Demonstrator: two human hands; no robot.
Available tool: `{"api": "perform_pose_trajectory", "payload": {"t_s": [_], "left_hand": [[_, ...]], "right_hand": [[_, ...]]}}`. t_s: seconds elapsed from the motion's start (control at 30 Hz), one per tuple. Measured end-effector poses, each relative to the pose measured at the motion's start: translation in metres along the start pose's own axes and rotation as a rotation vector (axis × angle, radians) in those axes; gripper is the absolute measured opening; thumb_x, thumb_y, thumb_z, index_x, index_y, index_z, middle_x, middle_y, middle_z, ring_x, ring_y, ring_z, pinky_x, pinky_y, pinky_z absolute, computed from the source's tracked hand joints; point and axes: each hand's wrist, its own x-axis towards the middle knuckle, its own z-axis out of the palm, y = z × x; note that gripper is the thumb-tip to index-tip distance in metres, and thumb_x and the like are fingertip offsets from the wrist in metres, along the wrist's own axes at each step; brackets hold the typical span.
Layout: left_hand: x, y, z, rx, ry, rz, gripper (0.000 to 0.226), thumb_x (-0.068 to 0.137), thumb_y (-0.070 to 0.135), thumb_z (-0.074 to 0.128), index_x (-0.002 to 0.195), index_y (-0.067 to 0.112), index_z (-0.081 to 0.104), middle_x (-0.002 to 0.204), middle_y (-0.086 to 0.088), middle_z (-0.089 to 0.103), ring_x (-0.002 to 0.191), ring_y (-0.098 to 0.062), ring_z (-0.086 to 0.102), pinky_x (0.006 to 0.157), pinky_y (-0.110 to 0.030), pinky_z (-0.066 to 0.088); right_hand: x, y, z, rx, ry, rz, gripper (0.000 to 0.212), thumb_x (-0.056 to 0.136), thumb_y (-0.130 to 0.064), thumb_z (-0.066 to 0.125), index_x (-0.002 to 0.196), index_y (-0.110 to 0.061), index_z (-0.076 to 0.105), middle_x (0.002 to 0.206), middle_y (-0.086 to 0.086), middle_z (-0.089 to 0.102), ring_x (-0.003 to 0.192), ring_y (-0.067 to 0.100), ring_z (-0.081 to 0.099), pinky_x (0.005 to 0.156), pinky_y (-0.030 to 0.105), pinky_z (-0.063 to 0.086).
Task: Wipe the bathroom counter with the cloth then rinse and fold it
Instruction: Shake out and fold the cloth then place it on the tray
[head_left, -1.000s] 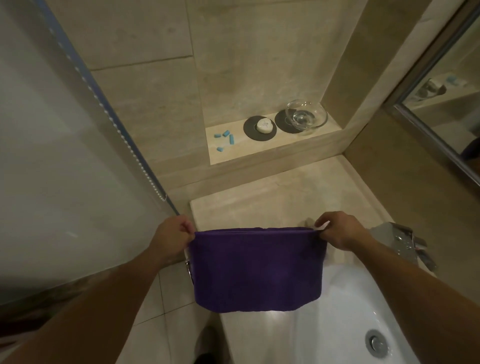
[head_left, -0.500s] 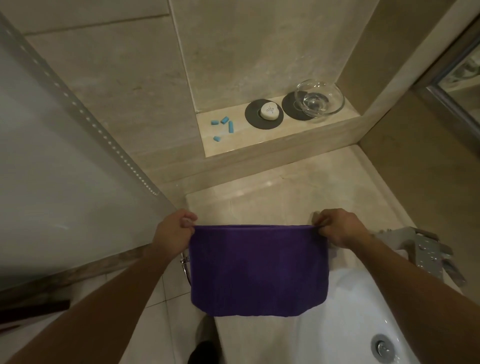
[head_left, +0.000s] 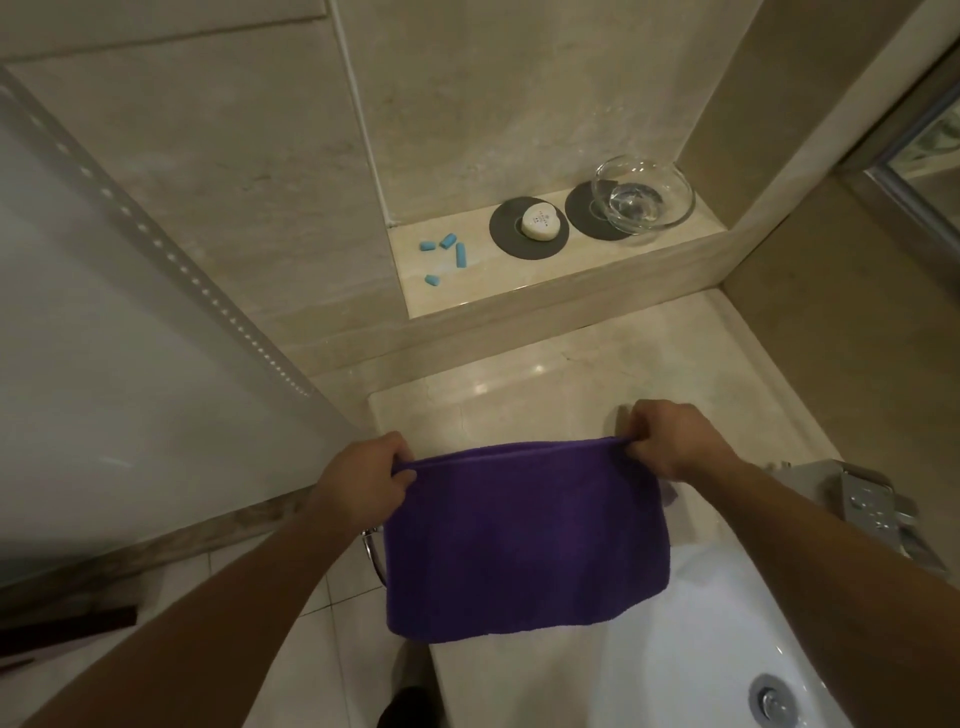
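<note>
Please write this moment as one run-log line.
left hand: pinches cloth | right hand: pinches cloth | cloth: folded, hanging over counter

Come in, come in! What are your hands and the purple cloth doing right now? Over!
Left hand and right hand each pinch a top corner. Purple cloth hangs folded above the counter. Nothing in the way.

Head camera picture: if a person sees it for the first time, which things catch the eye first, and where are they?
First comes the purple cloth, hanging in the middle above the counter, with the left hand and right hand each gripping an upper corner. Next come the shelf items behind it: small blue pieces at the left, white soap on a dark disc, and a glass bowl at the right.
</note>
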Motion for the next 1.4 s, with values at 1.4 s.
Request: {"api": "perform_pose_trajectory", "payload": {"t_s": [1.4], "left_hand": [[-0.180,-0.032,0.070,-0.585,-0.090,-0.384,0.011,0.092,0.016,0.069,0.092,0.006,0.073,0.077,-0.010,0.066,0.067,-0.021,0.059,0.063,-0.026,0.046]], "right_hand": [[-0.237,-0.039,0.187,0.829,0.026,0.353,0.020,0.092,-0.022,0.063,0.076,-0.009,0.058,0.073,0.005,0.063,0.063,0.019,0.059,0.060,0.030,0.047]]}}
